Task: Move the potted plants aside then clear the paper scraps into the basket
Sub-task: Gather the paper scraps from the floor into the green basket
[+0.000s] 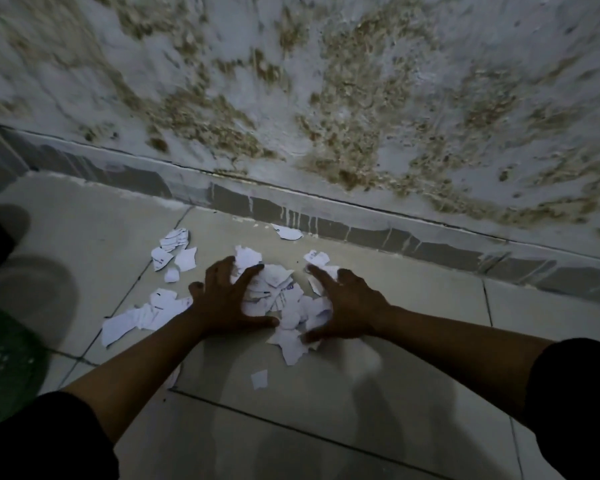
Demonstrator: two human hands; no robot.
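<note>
Both hands down, fingers spread: left hand [227, 299] and right hand [347, 306] press the paper scraps [284, 296], heaped near the floor's [395, 393] wall edge; no clear long axis.

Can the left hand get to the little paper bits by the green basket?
Probably yes. The left hand rests on the middle pile, and those scraps lie on bare floor beside its wrist, nothing between.

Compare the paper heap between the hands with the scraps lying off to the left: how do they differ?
The central heap is piled, overlapping, and cupped by the left hand and right hand. The left scraps lie flat, spread apart, and untouched. Both are torn white paper with dark print, lying on the tiled floor.
</note>
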